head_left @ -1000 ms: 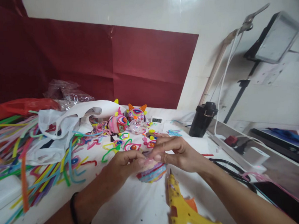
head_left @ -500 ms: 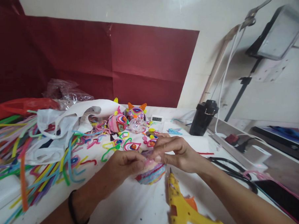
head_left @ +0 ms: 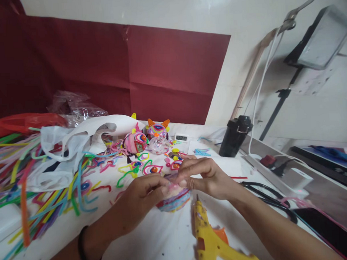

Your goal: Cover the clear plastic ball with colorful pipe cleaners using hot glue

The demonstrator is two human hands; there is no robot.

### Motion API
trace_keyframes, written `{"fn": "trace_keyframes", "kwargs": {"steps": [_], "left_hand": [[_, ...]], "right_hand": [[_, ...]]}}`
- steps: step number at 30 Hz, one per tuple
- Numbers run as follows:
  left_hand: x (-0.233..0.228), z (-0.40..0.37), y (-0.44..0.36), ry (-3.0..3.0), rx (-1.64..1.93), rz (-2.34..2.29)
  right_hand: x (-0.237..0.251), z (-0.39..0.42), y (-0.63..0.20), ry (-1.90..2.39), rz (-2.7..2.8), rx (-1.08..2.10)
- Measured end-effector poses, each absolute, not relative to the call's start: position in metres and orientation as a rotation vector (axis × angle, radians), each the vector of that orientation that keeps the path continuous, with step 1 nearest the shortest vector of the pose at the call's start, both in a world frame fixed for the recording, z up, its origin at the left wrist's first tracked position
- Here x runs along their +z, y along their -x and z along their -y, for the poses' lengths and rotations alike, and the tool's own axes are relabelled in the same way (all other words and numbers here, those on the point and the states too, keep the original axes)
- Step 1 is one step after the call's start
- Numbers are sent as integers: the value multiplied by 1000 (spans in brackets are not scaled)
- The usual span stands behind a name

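A small ball wrapped in coloured pipe cleaners (head_left: 174, 201) rests on the white table (head_left: 155, 238) between both hands. My left hand (head_left: 141, 192) grips its left side with fingers curled on top. My right hand (head_left: 206, 176) presses its fingertips on the ball's upper right side. A yellow glue gun (head_left: 208, 239) lies just in front of the ball, nozzle pointing toward it. Two finished pipe-cleaner balls with ears and eyes (head_left: 146, 138) stand farther back, beside a clear ball (head_left: 158, 145).
Loose coloured pipe cleaners (head_left: 35, 189) and a white plastic bag (head_left: 73, 146) fill the left side. Small pipe-cleaner eye shapes (head_left: 152, 168) lie behind the hands. A black cup (head_left: 235, 137), a small digital timer (head_left: 182, 138), black cables (head_left: 265, 195) and a power strip (head_left: 267, 168) sit at right.
Both hands stay on the wrapped ball with only slight finger shifts. The view has drifted a little.
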State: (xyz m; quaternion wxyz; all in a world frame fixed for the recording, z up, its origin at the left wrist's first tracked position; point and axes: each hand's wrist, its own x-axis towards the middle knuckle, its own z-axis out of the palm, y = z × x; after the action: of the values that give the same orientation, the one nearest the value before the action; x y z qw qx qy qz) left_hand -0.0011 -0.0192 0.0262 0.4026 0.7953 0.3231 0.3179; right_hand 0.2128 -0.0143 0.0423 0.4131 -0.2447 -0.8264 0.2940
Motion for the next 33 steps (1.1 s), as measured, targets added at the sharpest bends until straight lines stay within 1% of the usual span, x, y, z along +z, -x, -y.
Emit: {"fn": "trace_keyframes", "kwargs": {"steps": [5,9,18,33], "left_hand": [[25,21,-1,-2088,759,-835],[24,22,-3,-2143,757,-830],[24,25,-2,-2165,740,-828],[24,18,0,-2056,694,-752]], "right_hand": [[46,17,-212,834,1940,1138],[52,21,-209,962,1824,1297],[54,28,-198,923,1690,1348],[49,25,-202,914,1621,1446]]}}
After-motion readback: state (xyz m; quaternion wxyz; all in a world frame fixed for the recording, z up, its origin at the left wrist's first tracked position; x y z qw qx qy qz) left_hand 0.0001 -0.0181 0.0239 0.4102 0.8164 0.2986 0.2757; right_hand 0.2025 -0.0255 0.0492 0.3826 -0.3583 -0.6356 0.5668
